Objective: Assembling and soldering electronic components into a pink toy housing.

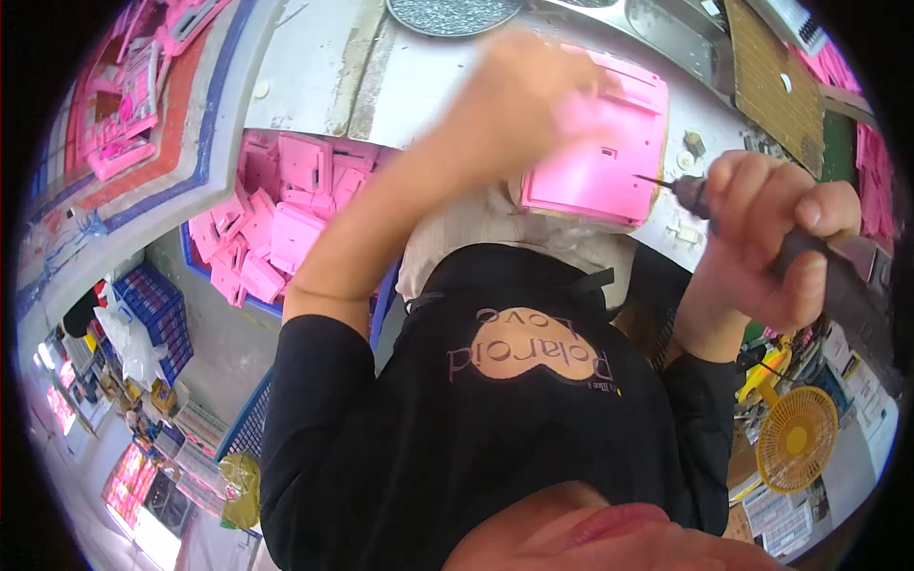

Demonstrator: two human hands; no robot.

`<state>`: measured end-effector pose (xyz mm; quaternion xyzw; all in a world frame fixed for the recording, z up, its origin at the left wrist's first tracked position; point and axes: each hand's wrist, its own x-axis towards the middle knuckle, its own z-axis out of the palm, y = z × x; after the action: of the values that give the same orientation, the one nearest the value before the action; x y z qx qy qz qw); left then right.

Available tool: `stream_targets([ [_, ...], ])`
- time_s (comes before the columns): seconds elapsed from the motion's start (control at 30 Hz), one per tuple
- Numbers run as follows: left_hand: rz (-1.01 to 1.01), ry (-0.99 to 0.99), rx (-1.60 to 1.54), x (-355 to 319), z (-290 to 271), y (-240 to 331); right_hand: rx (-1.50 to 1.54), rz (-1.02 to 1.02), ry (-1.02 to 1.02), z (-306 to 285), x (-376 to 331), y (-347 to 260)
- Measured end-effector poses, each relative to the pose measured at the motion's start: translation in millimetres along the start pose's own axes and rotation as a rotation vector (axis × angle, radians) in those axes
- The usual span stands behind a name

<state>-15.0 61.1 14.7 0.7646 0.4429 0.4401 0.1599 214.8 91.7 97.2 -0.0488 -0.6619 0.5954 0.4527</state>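
Note:
My left hand [519,100] is blurred with motion and lies on a square pink plastic housing [600,162] on the white workbench [314,57]. The fingers rest against the housing's top left part; whether they grip it I cannot tell. My right hand [776,233] is closed around the dark handle of a screwdriver [695,195]. Its thin tip points left and touches the housing's right edge.
A blue crate [195,262] full of several pink housings stands left of me below the bench. A round metal tray [452,14] lies at the bench's far edge. A brown perforated board [776,86] sits at the right, a yellow fan [795,438] low right.

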Motion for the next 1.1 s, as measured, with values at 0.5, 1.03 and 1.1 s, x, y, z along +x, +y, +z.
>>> stream_targets([
  [0.5, -0.263, 0.104, 0.654, 21, -46, -138, -0.042, 0.075, 0.216, -5, -50, -9],
  [1.03, -0.548, -0.073, 0.156, 17, -24, -21, -0.028, 0.115, 0.235, 11, -84, 1],
  [1.1, -0.121, -0.185, 0.181, -9, 0, -8, -0.029, 0.116, 0.235, 14, -85, 3],
])
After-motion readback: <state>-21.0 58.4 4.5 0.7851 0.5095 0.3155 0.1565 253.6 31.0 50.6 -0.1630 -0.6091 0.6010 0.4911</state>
